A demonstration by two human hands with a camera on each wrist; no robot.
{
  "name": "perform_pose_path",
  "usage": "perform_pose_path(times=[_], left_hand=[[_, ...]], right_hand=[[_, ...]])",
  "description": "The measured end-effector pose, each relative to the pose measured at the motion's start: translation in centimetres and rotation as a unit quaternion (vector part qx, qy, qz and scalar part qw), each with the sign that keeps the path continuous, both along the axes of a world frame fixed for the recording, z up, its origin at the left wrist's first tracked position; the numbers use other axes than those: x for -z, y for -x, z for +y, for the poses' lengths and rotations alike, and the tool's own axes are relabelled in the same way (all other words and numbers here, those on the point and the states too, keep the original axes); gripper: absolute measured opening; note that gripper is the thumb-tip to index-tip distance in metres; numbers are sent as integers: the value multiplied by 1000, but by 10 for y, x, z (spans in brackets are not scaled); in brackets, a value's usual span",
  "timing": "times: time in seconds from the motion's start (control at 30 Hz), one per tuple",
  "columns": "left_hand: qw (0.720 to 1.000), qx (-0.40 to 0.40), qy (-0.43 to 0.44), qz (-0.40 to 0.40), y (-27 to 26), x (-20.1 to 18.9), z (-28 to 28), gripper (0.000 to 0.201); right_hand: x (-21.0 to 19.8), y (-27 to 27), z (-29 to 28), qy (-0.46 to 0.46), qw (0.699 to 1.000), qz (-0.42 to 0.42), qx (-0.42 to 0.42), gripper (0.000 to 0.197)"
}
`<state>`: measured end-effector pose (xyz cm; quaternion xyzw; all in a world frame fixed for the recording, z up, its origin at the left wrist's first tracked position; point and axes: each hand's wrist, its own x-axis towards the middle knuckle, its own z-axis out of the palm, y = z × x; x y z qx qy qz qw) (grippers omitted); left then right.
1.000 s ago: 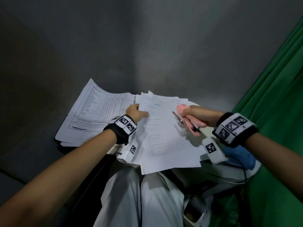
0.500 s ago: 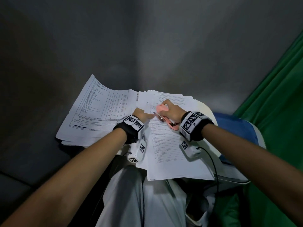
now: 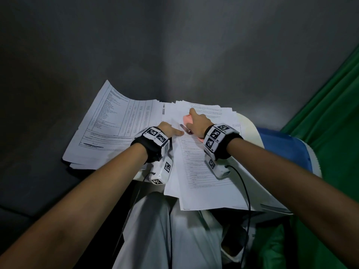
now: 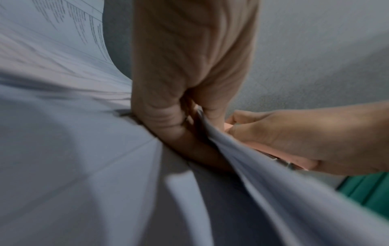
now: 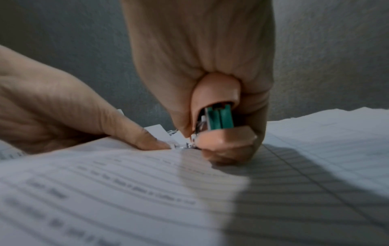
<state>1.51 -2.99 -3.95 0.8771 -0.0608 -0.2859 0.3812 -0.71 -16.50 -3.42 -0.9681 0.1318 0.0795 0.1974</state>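
Note:
A stack of printed sheets lies on a small white table. My left hand pinches the sheets' upper left corner, with the paper edge caught between thumb and fingers. My right hand grips a pink stapler right beside the left fingers, at that same corner. In the right wrist view the stapler shows a green insert at its rear, and its nose sits on the paper next to my left hand's fingertip. The staple point itself is hidden.
A second pile of printed tables hangs off the table's left side. A blue object and a green cloth are at the right. Grey walls meet in a corner behind. Cables run down over my white trousers.
My right hand has carried the stapler leftward from the sheet's right side to its upper left corner, up against my left hand. The left hand has kept its hold on the paper.

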Motion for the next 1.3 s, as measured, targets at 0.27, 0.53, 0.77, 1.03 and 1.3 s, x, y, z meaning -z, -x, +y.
perform_pose_path(times=[0.27, 0.53, 0.77, 1.03, 1.3], left_hand=[[999, -41, 20, 15, 1, 6, -2, 34], [989, -93, 102, 49, 8, 9, -2, 47], [950, -163, 262, -36, 26, 16, -1, 67], [973, -106, 187, -82, 21, 5, 9, 54], [982, -63, 156, -85, 21, 6, 13, 56]], right_hand=[[7, -17, 2, -104, 989, -36, 100, 42], [13, -19, -41, -325, 912, -84, 234, 32], [-10, 24, -71, -207, 951, -75, 219, 35], [-15, 60, -64, -128, 983, 0, 129, 40], [-16, 55, -68, -58, 985, -30, 163, 35]])
